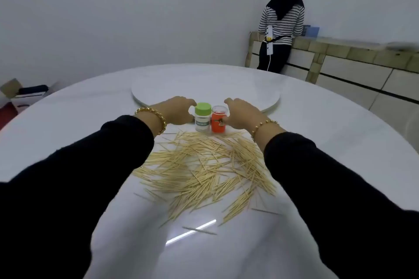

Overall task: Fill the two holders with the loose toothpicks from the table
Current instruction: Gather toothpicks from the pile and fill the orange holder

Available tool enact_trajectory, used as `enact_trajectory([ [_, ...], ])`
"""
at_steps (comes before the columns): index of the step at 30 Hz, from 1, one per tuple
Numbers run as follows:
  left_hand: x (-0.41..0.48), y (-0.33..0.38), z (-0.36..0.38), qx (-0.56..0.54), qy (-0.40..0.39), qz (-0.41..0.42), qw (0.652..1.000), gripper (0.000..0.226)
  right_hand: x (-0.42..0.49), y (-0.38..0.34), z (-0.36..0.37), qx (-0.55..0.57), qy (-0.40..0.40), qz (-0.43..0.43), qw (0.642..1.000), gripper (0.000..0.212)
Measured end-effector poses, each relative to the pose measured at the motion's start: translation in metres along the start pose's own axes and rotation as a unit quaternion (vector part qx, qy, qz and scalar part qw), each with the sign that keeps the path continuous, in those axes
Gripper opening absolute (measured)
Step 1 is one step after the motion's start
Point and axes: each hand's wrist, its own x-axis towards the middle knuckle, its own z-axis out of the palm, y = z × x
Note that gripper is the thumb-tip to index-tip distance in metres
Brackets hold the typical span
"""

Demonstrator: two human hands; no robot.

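— Where are your hands?

— My left hand (175, 110) curls beside the green-lidded holder (202, 120), and my right hand (240, 113) is against the orange holder (218, 121). I can't tell whether either really grips. The holders stand side by side, just beyond the toothpicks (204, 165) strewn on the table (90, 108).

— What could go wrong?

— The holders look to be touching, so pulling one carelessly may topple the other. My sleeves (301, 165) hang over the toothpicks, and dragging them back might sweep some off the edge.
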Motion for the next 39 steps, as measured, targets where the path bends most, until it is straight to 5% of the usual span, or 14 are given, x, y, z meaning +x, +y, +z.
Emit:
enact_trajectory([
  [7, 0.006, -0.005, 0.015, -0.003, -0.022, -0.005, 1.000, 0.050, 0.010, -0.007, 0.036, 0.094, 0.035, 0.013, 0.995, 0.053],
  [15, -0.012, -0.001, 0.028, -0.056, 0.046, -0.016, 0.997, 0.055, -0.019, -0.003, 0.034, 0.270, 0.111, 0.010, 0.956, 0.046],
  [24, -0.085, 0.050, 0.066, -0.318, 0.090, 0.058, 0.942, 0.107, -0.121, -0.010, 0.031, 0.345, 0.157, -0.052, 0.924, 0.042],
  [33, -0.116, 0.067, 0.084, -0.452, 0.185, 0.069, 0.870, 0.050, -0.157, -0.027, 0.025, 0.359, 0.151, -0.120, 0.913, 0.051],
  [39, -0.115, 0.057, 0.090, -0.433, 0.179, 0.068, 0.881, 0.052, -0.154, -0.021, 0.024, 0.338, 0.176, -0.080, 0.921, 0.055],
])
